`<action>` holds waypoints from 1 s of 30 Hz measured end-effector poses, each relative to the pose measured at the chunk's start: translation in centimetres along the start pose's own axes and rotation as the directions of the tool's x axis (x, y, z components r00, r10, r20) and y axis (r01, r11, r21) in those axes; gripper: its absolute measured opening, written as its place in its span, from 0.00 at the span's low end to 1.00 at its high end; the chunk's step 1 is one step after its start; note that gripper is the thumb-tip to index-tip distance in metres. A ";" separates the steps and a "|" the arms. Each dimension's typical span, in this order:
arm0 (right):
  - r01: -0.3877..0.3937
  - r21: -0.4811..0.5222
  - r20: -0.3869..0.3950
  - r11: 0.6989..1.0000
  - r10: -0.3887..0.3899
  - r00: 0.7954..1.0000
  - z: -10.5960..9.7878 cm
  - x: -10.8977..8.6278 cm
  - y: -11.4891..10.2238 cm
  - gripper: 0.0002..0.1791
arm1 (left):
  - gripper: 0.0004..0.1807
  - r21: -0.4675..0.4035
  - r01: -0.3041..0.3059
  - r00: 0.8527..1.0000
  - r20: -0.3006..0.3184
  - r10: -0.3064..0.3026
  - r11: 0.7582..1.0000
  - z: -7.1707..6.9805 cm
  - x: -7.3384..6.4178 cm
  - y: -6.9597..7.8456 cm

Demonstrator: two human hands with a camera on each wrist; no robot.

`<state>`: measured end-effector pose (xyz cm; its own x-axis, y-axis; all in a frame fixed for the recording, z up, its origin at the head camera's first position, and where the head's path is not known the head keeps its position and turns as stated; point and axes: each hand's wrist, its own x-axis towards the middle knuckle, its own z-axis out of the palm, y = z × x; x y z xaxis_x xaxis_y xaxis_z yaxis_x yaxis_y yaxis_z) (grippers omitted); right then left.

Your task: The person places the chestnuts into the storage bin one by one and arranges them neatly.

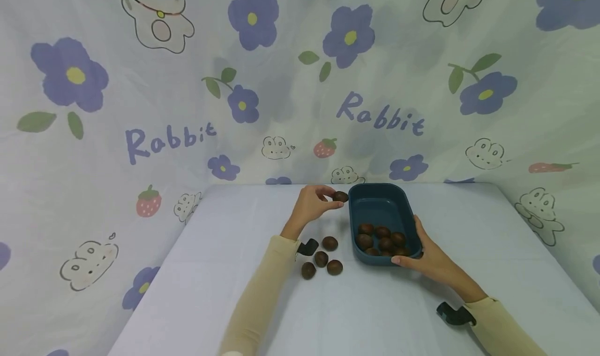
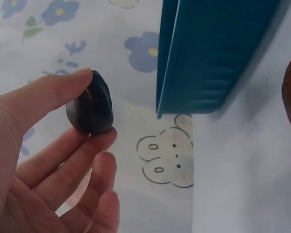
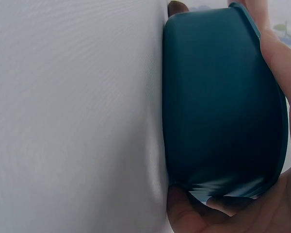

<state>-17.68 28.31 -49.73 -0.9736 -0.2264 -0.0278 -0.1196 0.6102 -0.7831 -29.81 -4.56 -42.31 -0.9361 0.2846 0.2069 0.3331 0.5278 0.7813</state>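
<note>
My left hand (image 1: 313, 204) pinches a glossy dark brown chestnut (image 2: 91, 104) between thumb and fingertips, just left of the far left rim of a teal container (image 1: 380, 206). In the left wrist view, the chestnut is above the table's level, apart from the container's wall (image 2: 208, 63). Several chestnuts (image 1: 384, 232) are gathered at the container's near end. My right hand (image 1: 433, 259) grips the near right corner of the container, thumb at the near rim and fingers along the right side. Several loose chestnuts (image 1: 321, 259) lie on the table left of the container.
A white cloth covers the table (image 1: 398, 314). Behind it hangs a curtain (image 1: 281, 85) printed with flowers, rabbits and lettering. Dark wrist mounts (image 1: 455, 314) sit at both sleeves.
</note>
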 end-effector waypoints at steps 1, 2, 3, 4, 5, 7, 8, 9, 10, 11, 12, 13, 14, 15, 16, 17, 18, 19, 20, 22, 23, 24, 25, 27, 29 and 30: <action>0.000 -0.001 -0.001 1.000 0.000 1.000 0.0 0.0 0.0 0.72 | 0.21 0.003 0.003 1.000 0.002 -0.003 1.000 0.1 0.3 0.0; -0.003 -0.002 -0.002 1.000 0.003 1.000 0.0 0.0 0.1 0.72 | 0.22 0.006 0.005 1.000 0.005 -0.005 1.000 0.2 0.6 0.0; -0.004 -0.004 -0.003 1.000 0.004 1.000 0.0 0.0 0.1 0.72 | 0.22 0.009 0.008 1.000 0.007 -0.008 1.000 0.3 0.9 0.0; -0.003 -0.001 -0.003 1.000 0.003 1.000 0.0 0.0 0.1 0.72 | 0.22 0.012 0.012 1.000 0.009 -0.012 1.000 0.4 1.2 0.1; -0.002 0.003 -0.003 1.000 0.002 1.000 0.0 0.0 0.1 0.72 | 0.22 0.016 0.013 1.000 0.011 -0.013 1.000 0.5 1.6 0.2; 0.002 0.010 -0.003 1.000 -0.002 1.000 0.0 -0.1 0.2 0.72 | 0.22 0.017 0.008 1.000 0.019 -0.008 1.000 0.7 2.2 0.3; 0.002 0.013 -0.003 1.000 -0.002 1.000 0.1 -0.1 0.2 0.72 | 0.21 0.016 0.003 1.000 0.024 -0.004 1.000 0.8 2.5 0.4; 0.002 0.015 -0.003 1.000 -0.002 1.000 0.1 -0.1 0.2 0.72 | 0.21 0.017 0.000 1.000 0.028 -0.001 1.000 1.0 2.8 0.5; 0.003 0.016 -0.003 1.000 -0.003 1.000 0.1 -0.1 0.2 0.72 | 0.21 0.021 -0.006 0.999 0.033 0.006 1.000 1.2 3.1 0.5; 0.001 0.014 -0.003 1.000 -0.001 1.000 0.1 -0.1 0.2 0.72 | 0.21 0.027 -0.012 0.999 0.038 0.011 1.000 1.4 3.4 0.6; 0.001 0.011 -0.003 1.000 -0.001 1.000 0.1 -0.1 0.2 0.72 | 0.21 0.034 -0.015 0.999 0.042 0.013 0.999 1.7 3.7 0.6; -0.002 0.009 -0.003 1.000 0.002 1.000 0.1 0.0 0.2 0.72 | 0.20 0.042 -0.017 0.999 0.047 0.015 0.999 1.9 3.9 0.6; -0.004 0.008 -0.003 1.000 0.004 1.000 0.1 0.0 0.2 0.72 | 0.20 0.053 -0.016 0.999 0.049 0.013 0.998 2.2 4.1 0.6; -0.005 0.007 -0.002 1.000 0.005 1.000 0.1 0.0 0.2 0.72 | 0.21 0.065 -0.013 0.999 0.053 0.010 0.998 2.4 4.3 0.6; -0.006 0.004 0.000 1.000 0.006 1.000 0.1 0.0 0.2 0.72 | 0.20 0.077 -0.011 0.998 0.056 0.007 0.997 2.6 4.5 0.6; -0.006 0.002 0.000 1.000 0.006 1.000 0.2 0.0 0.2 0.72 | 0.20 0.088 -0.004 0.998 0.058 -0.001 0.996 2.9 4.7 0.6; -0.005 0.000 0.001 1.000 0.005 1.000 0.2 0.0 0.2 0.72 | 0.20 0.098 0.003 0.998 0.060 -0.009 0.995 3.1 4.8 0.5; -0.007 0.001 0.001 1.000 0.007 1.000 0.2 0.0 0.2 0.72 | 0.20 0.106 0.009 0.998 0.065 -0.016 0.994 3.4 4.9 0.5; -0.005 0.002 0.002 1.000 0.005 1.000 0.2 0.0 0.2 0.72 | 0.21 0.118 0.014 0.997 0.069 -0.022 0.993 3.7 5.0 0.5; -0.007 -0.002 0.001 1.000 0.007 1.000 0.2 0.0 0.3 0.72 | 0.21 0.136 0.026 0.997 0.075 -0.036 0.990 4.1 5.2 0.5; -0.008 -0.004 -0.002 1.000 0.008 1.000 0.2 0.1 0.4 0.72 | 0.21 0.143 0.034 0.996 0.080 -0.045 0.989 4.4 5.3 0.5; -0.010 -0.006 -0.002 1.000 0.010 1.000 0.2 0.1 0.4 0.72 | 0.21 0.156 0.040 0.995 0.085 -0.053 0.987 4.6 5.3 0.5; -0.013 -0.008 -0.004 1.000 0.013 1.000 0.2 0.1 0.4 0.72 | 0.22 0.171 0.043 0.994 0.091 -0.059 0.984 4.9 5.4 0.6; -0.016 -0.015 -0.006 1.000 0.016 1.000 0.2 0.1 0.5 0.72 | 0.22 0.215 0.045 0.993 0.100 -0.068 0.976 5.3 5.5 0.7; -0.017 -0.018 -0.006 1.000 0.017 1.000 0.1 0.1 0.5 0.72 | 0.22 0.258 0.041 0.991 0.112 -0.071 0.965 5.7 5.7 0.8; -0.016 -0.015 -0.003 1.000 0.016 1.000 0.1 0.1 0.5 0.72 | 0.22 0.275 0.036 0.991 0.116 -0.070 0.961 5.9 5.8 0.8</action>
<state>-17.78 28.50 -50.16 -0.9760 -0.2145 -0.0382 -0.1072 0.6254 -0.7729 -34.29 2.23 -43.94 -0.9376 0.3379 0.0815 0.3176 0.7375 0.5960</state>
